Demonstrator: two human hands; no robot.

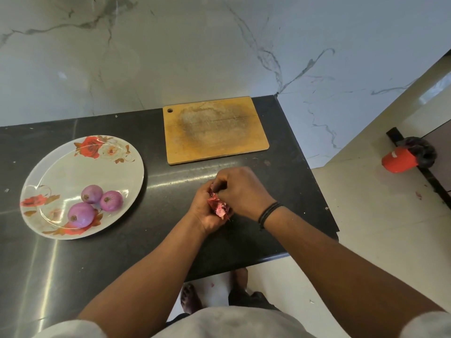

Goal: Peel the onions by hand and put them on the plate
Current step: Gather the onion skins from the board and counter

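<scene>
Three peeled purple onions (92,205) lie together on the lower part of a white floral plate (73,167) at the left of the dark counter. Right of the plate, my left hand (203,212) cups a bunch of loose reddish onion skins (218,206) over the counter. My right hand (238,189) sits over it with curled fingers pinching into the skins. Whether an onion lies under the skins is hidden by the hands.
A worn wooden cutting board (214,130) lies behind my hands against the marble wall. The counter (158,240) ends just right of my hands and near my body. On the floor at the right stands a red bin with a black liner (410,158).
</scene>
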